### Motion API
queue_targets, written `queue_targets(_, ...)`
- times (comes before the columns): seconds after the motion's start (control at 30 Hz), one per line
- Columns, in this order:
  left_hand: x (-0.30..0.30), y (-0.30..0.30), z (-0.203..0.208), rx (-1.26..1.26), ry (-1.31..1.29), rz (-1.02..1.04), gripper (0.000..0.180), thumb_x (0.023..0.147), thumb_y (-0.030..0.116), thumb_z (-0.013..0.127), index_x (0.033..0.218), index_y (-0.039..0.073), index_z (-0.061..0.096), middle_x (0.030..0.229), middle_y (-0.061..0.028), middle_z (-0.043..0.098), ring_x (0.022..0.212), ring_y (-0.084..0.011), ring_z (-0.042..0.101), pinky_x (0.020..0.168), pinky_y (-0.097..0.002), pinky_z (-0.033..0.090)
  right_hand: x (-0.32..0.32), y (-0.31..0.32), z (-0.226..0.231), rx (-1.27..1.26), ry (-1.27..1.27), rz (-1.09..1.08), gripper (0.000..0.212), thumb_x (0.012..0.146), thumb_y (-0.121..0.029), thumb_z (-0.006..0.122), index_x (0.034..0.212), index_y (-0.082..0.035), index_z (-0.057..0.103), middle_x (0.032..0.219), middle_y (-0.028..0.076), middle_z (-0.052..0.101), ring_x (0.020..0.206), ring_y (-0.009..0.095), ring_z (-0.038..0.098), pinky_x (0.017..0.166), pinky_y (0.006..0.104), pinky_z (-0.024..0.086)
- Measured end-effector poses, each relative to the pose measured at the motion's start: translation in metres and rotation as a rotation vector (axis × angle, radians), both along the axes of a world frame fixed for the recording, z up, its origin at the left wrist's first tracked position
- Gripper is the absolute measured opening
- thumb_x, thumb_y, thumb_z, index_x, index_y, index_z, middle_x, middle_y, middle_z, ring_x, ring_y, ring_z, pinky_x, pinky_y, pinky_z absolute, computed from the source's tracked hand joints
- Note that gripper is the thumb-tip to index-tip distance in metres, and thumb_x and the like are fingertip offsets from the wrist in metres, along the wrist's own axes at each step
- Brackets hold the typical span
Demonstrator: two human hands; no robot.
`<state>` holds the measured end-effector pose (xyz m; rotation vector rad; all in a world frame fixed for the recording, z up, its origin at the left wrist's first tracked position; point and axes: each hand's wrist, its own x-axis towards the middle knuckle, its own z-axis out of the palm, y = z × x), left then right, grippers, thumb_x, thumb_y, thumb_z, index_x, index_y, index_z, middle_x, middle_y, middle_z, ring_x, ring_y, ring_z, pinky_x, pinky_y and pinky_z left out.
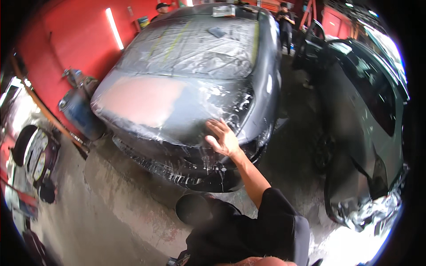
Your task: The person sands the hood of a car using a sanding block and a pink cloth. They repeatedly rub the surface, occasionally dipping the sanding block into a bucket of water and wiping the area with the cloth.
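Note:
My right hand (223, 137) is palm down at the rear edge of a dark grey car's trunk lid (186, 111), fingers stretched and a little apart, thumb to the left. It holds nothing. Whether the palm presses on the panel or hovers just above it, I cannot tell. White, wet-looking suds streak the lid around the fingers and run down the rear. On the lid's left half lies a large pinkish patch (140, 98) with a dull grey border. Some skin shows at the bottom edge, but no left hand can be made out there.
Wrinkled masking film (191, 46) covers the rear window, with a small grey pad (217, 32) on it. Another car (355, 111) stands close on the right. A blue drum (82, 113) and a wheel (37, 155) are at left. A person (285, 26) stands far back.

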<state>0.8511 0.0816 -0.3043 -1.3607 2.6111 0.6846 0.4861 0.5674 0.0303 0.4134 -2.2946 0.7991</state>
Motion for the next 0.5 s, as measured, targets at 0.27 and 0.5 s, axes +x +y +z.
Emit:
queue_targets(0.27, 0.020, -0.009, -0.014, 0.035, 0.015, 0.089, 0.072, 0.076, 0.067, 0.073, 0.094, -0.002, 0.067, 0.082, -0.0178, 0.065, 0.075, -0.0354, 0.061, 0.070, -0.0458, 0.048, -0.003, -0.003, -0.002, 0.054, -0.009, -0.005, 0.054, 0.092, -0.037, 0.065, 0.128, 0.003, 0.061, 0.133, 0.020, 0.061, 0.131, 0.036, 0.053, 0.117, 0.0546, 0.031)
queue_targets(0.5, -0.021, -0.040, -0.020, -0.021, 0.148, 0.174, 0.073, 0.075, 0.067, 0.074, 0.096, -0.002, 0.066, 0.085, -0.0178, 0.065, 0.077, -0.0349, 0.062, 0.071, -0.0453, 0.048, -0.005, -0.011, 0.000, 0.067, 0.022, 0.003, 0.058, 0.090, -0.040, 0.067, 0.126, 0.004, 0.061, 0.130, 0.021, 0.062, 0.130, 0.035, 0.053, 0.116, 0.0516, 0.034)
